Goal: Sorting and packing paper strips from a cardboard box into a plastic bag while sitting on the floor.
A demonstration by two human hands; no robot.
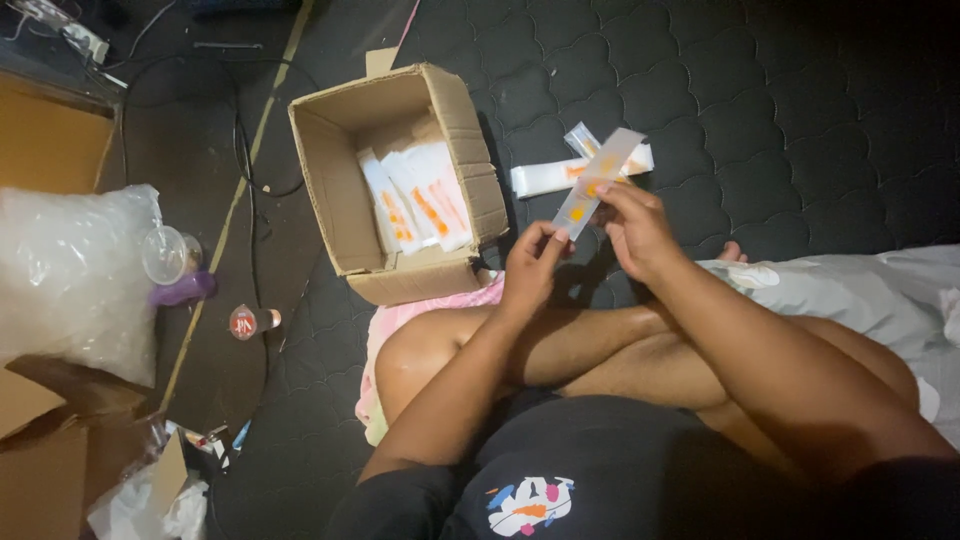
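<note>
**Inspector:** Item in hand: a long, flat, clear packet with orange markings (597, 182), held tilted above the dark quilted mattress (780, 90), just in front of the person's crossed legs. The left hand (530, 268) pinches its lower end between thumb and fingertips, otherwise loosely curled. The right hand (635, 228) is closed on the packet's middle from the right side, fingers bent over the edge.

**Reviewer:** Risks?

**Inspector:** In the inspector's judgement, the thin packet could bend or crease if the two hands pull against each other. A slack pinch at the lower end could let it slip onto the legs. The light is dim, so any fine seam or marking may be misread.

**Reviewer:** Arm pose?

**Inspector:** Both forearms reach forward from the torso and converge over the knees; the wrists sit close together, the right higher.

**Reviewer:** Surroundings?

**Inspector:** A few similar packets (580, 170) lie on the mattress just behind the hands. An open cardboard box (470, 130) with more of them stands to the left. Farther left, a clear plastic bag (70, 280) and a small bottle (245, 321).
</note>
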